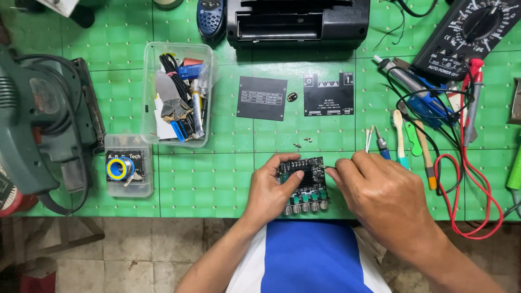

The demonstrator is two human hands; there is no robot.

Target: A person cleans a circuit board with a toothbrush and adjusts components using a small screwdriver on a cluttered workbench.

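My left hand (269, 190) grips a small black circuit board (304, 183) with a row of metal knobs along its near edge, thumb on top of it. My right hand (380, 195) is closed at the board's right edge, fingertips pinched on something small that I cannot make out. The board sits at the near edge of the green cutting mat (217, 179). Two black cover plates (262, 97) (328, 94) lie flat on the mat beyond the board, with a few tiny screws (303, 142) between them and the board.
A clear plastic tub (176, 92) of odd tools stands left of centre; a small box with a solder spool (126, 169) sits nearer. A green power tool (38, 125) fills the left. A multimeter (472, 32) with red leads (472, 179), brushes and screwdrivers lie right. A black device (298, 21) sits at the back.
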